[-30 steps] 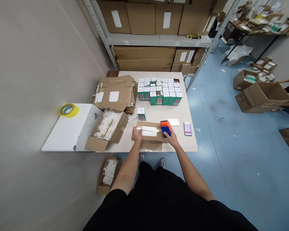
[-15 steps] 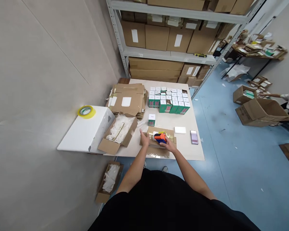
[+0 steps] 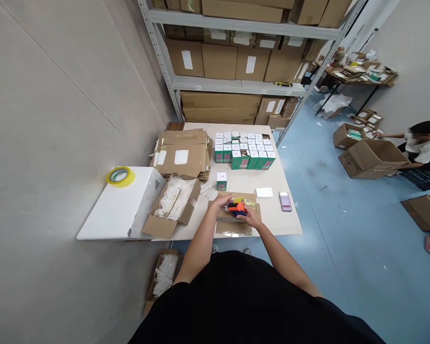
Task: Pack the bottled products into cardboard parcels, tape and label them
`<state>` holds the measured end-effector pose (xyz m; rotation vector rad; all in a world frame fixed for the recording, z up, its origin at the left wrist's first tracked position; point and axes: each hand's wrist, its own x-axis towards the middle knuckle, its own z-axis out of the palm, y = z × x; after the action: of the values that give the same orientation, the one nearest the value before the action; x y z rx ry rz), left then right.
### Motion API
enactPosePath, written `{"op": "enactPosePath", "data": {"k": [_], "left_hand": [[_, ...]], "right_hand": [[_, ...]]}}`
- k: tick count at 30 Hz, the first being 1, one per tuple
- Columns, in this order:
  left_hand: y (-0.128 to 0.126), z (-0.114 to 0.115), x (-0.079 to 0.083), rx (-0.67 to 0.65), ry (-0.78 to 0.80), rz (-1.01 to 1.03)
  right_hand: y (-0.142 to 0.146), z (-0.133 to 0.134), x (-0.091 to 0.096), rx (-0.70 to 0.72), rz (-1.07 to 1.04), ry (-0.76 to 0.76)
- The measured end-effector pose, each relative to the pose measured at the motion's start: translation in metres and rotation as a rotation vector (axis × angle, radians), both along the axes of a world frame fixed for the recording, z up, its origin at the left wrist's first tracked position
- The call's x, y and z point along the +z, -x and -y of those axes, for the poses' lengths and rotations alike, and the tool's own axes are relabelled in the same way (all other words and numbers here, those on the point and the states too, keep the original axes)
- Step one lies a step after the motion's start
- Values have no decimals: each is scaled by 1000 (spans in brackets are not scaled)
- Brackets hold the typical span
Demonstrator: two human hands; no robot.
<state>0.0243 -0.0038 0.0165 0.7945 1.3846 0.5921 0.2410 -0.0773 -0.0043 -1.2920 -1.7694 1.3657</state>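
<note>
An orange and blue tape dispenser (image 3: 237, 209) with a yellow roll is in my right hand (image 3: 251, 217), whose fingers are wrapped around its handle. My left hand (image 3: 222, 200) is bent in at the dispenser's left end, fingers closed together; what they pinch is too small to make out. Beneath both hands lies a cardboard box (image 3: 233, 227) with shiny clear tape on it, its near flap towards me. Just behind it stands a single green and white carton (image 3: 221, 181).
Rows of green and white cartons (image 3: 249, 150) fill the table's back. Flattened cardboard (image 3: 191, 143) and an open box of white packing (image 3: 177, 200) lie left, beside a tape roll (image 3: 121, 177). A white card stack (image 3: 264, 192) sits right. Another person (image 3: 424, 148) crouches by boxes.
My left hand has moved from the box's left side up and right to the dispenser, its fingers closing. My right hand keeps holding the dispenser. The head view has shifted slightly.
</note>
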Motion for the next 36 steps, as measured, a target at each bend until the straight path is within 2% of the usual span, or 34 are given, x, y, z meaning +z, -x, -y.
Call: {"op": "enactPosePath", "data": {"k": [4, 8, 11, 15, 20, 25, 31, 36], "left_hand": [[4, 2, 11, 14, -25, 146], [6, 6, 21, 77, -103, 360], [7, 7, 27, 111, -154, 414], [11, 6, 35, 147, -253, 379], [19, 2, 41, 124, -314, 330], [27, -1, 44, 103, -388, 145], [31, -3, 45, 154, -540, 41], [31, 5, 32, 280, -473, -53]], "right_hand": [[1, 2, 1, 2, -117, 48], [2, 1, 1, -1, -94, 69], [1, 0, 0, -11, -54, 42], [0, -2, 0, 3, -32, 21], [-4, -5, 0, 15, -58, 0], [-8, -7, 1, 43, -66, 47], [-6, -7, 12, -62, 20, 24], [-4, -14, 31, -205, 244, 6]]}}
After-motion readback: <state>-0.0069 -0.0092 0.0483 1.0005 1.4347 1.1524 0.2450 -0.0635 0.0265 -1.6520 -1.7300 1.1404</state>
